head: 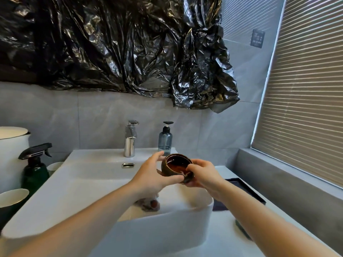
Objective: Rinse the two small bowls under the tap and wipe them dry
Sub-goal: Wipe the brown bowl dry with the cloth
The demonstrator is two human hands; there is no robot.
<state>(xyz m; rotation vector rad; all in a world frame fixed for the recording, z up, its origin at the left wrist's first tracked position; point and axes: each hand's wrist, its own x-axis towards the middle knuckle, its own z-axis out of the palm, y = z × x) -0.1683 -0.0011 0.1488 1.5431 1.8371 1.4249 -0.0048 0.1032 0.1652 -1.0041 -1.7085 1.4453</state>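
Note:
A small dark brown bowl (176,164) is held tilted over the right side of the white basin (96,182), to the right of the chrome tap (130,140). My left hand (154,177) cups its underside and left wall. My right hand (202,175) pinches the near right rim, fingers curled over the edge. A second dark object pokes out under the bowl between my hands; I cannot tell what it is. No water runs from the tap. Something blurred and reddish (150,204) lies in the basin below my left wrist.
A blue-grey pump bottle (165,140) stands right of the tap. On the left are a dark green spray bottle (35,169), a white container (11,145) and cups (11,199). A dark tray (243,190) lies on the counter at the right, below the window blind.

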